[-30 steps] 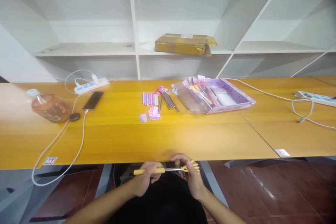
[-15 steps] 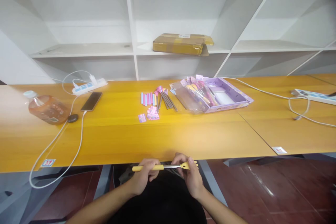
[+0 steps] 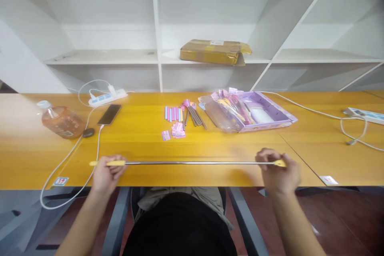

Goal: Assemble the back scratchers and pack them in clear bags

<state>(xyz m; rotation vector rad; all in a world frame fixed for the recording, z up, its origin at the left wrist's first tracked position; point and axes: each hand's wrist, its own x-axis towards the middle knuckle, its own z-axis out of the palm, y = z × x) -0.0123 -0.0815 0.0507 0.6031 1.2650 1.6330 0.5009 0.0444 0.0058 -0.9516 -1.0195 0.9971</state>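
A telescopic back scratcher (image 3: 192,163) with a yellow handle and a yellow claw head stretches level between my hands, its thin metal rod fully in sight above the table's front part. My left hand (image 3: 106,176) is closed around the yellow handle. At the other end, the fingers of my right hand (image 3: 279,170) grip the claw head and partly hide it. Beyond the rod lie several more scratcher heads on metal rods (image 3: 195,116), a row of pink, blue and yellow handle sleeves (image 3: 173,114), and a small pile of pink cards (image 3: 178,130).
A purple box (image 3: 270,124) holds bagged scratchers (image 3: 237,110), with a clear plastic bag (image 3: 220,120) beside it. At left are an orange bottle (image 3: 63,122), a phone (image 3: 109,115), a power strip (image 3: 108,97) and a white cable (image 3: 97,148). A cardboard box (image 3: 213,52) sits on the shelf.
My hands have moved far apart and forward over the table. Between them the back scratcher has been pulled out from short to long.
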